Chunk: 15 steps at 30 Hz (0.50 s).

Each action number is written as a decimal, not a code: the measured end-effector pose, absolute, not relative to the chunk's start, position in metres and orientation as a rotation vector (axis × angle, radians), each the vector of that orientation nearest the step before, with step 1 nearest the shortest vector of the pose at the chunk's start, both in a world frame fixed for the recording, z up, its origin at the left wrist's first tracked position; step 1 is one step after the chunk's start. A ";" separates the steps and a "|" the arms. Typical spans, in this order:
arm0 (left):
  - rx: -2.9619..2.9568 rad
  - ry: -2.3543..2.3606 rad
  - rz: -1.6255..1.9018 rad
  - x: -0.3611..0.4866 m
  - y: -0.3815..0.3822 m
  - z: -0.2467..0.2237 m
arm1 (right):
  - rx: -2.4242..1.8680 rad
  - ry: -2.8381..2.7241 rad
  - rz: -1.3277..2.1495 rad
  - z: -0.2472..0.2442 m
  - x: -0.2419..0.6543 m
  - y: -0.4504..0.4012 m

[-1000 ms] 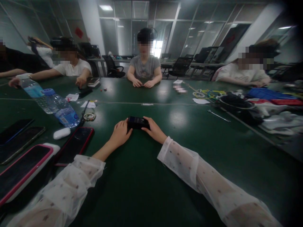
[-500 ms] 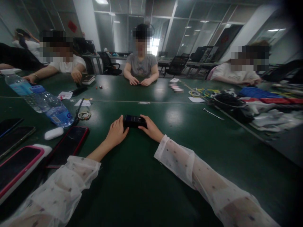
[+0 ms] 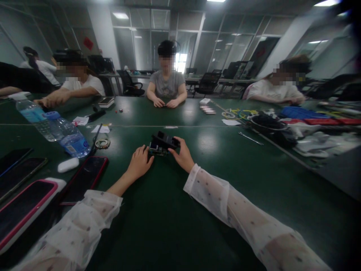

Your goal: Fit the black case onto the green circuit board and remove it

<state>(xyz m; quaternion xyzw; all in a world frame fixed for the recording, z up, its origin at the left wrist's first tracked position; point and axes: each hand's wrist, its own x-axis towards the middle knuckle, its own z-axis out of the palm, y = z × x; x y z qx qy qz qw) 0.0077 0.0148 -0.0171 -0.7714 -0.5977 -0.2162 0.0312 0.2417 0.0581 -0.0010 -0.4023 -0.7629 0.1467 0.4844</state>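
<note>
A small black device lies in the middle of the green table, with a black cover (image 3: 164, 140) lifted and tilted over a base (image 3: 158, 149) that shows electronic parts. My right hand (image 3: 182, 154) pinches the right end of the cover between thumb and fingers. My left hand (image 3: 140, 162) rests on the table at the left side of the base, its fingers apart; whether its fingertips touch the base is hard to tell.
Left of my left hand are a red-edged phone (image 3: 86, 177), a white case (image 3: 68, 165), a pink-edged phone (image 3: 26, 209) and water bottles (image 3: 70, 139). A wrench (image 3: 250, 138) and piled cables (image 3: 267, 124) lie right. People sit across the table (image 3: 214, 165).
The black cover has come up off the base at an angle in my right hand, exposing electronics. My left hand has loosened from the device's left end. The view has tilted up slightly.
</note>
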 end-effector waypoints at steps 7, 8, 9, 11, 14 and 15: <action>-2.405 -1.854 -0.650 0.006 0.016 -0.016 | -1.125 -1.544 0.144 0.001 0.270 0.058; -2.407 -1.850 -0.652 0.006 0.016 -0.015 | -1.150 -1.533 0.138 0.000 0.276 0.058; -2.405 -1.848 -0.658 0.006 0.016 -0.015 | -1.178 -1.519 0.130 -0.002 0.283 0.058; -2.408 -1.843 -0.665 0.007 0.015 -0.014 | -1.234 -1.515 0.118 -0.006 0.294 0.059; -2.419 -1.845 -0.659 0.007 0.014 -0.012 | -1.327 -1.533 0.128 -0.011 0.303 0.062; -2.422 -1.843 -0.655 0.007 0.014 -0.012 | -1.351 -1.539 0.133 -0.012 0.304 0.063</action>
